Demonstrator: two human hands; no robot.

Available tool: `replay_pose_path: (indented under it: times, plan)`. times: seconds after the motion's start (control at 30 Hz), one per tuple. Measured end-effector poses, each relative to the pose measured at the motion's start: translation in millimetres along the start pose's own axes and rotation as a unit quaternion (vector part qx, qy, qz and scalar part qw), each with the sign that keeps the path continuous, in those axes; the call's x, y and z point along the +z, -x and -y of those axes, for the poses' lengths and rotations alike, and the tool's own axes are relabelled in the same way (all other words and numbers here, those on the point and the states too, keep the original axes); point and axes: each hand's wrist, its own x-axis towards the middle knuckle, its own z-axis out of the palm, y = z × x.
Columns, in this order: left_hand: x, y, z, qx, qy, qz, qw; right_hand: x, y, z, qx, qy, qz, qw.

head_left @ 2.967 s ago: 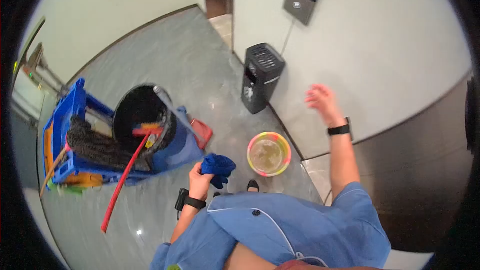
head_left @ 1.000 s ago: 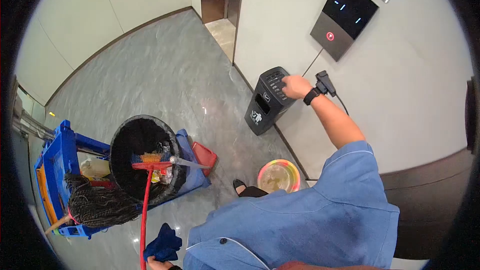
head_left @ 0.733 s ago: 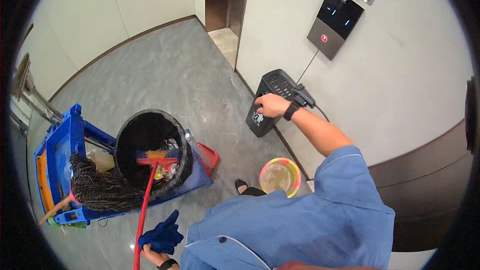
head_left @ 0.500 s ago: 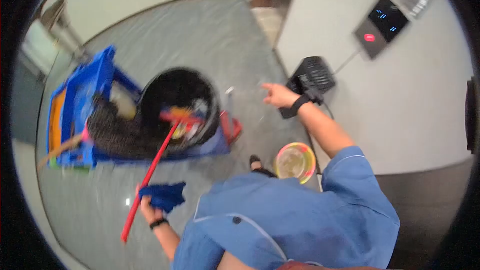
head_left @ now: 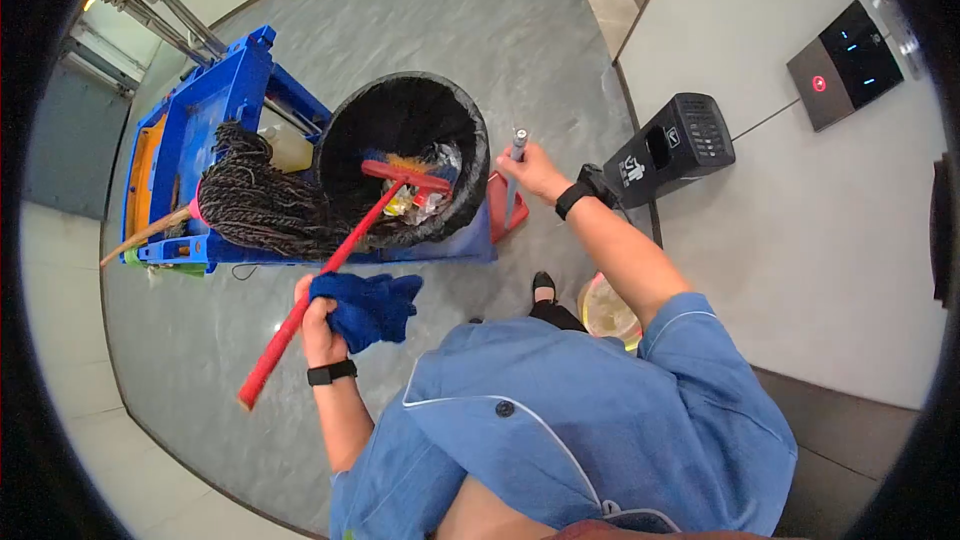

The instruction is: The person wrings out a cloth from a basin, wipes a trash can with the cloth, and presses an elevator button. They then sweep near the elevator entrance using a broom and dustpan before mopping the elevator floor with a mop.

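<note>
My left hand (head_left: pixel 320 328) is closed around the red handle of a broom (head_left: pixel 345 248) and also holds a bunched blue cloth (head_left: pixel 372 310). The broom's head, with yellow and blue bristles, rests over the litter in a black-lined trash bin (head_left: pixel 468 110). My right hand (head_left: pixel 540 176) grips the grey handle of a long-handled dustpan (head_left: pixel 516 175) near its top. The dustpan's red pan sits low beside the bin, partly hidden by the handle.
A blue cleaning cart (head_left: pixel 225 105) stands at the left, with a dark string mop (head_left: pixel 255 195) lying across it. Beside the wall are a black waste bin (head_left: pixel 670 150) and a partly hidden pail (head_left: pixel 610 310). A dark panel (head_left: pixel 845 65) is on the wall.
My right hand, earlier extended near the wall-side bin, has taken hold of the dustpan handle. My left hand has risen in view with the broom and blue cloth. The view has shifted.
</note>
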Motion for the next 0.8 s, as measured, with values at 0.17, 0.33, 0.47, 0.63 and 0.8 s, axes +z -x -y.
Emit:
replay_pose_path:
  times: [0.17,0.33,0.47,0.63,0.8]
  plan:
    - [36.9,4.7,-33.2,0.055,0.061,0.020,0.996,-35.5,18.2,17.2,-0.047,0.043,0.010,0.998]
    - [48.1,49.3,-74.5,0.085,0.022,-0.029,0.996,-33.2,20.3,3.2,-0.055,0.152,0.080,0.984]
    - [53.8,91.8,-101.4,0.065,0.096,0.043,0.992,-15.8,41.0,58.0,-0.085,0.222,0.104,0.966]
    - [22.1,89.8,-112.3,0.088,0.094,0.058,0.990,-7.9,27.5,56.2,-0.139,0.220,0.089,0.961]
    - [20.6,131.6,-131.6,0.148,0.082,0.039,0.985,-33.6,35.1,55.0,-0.110,0.251,0.071,0.959]
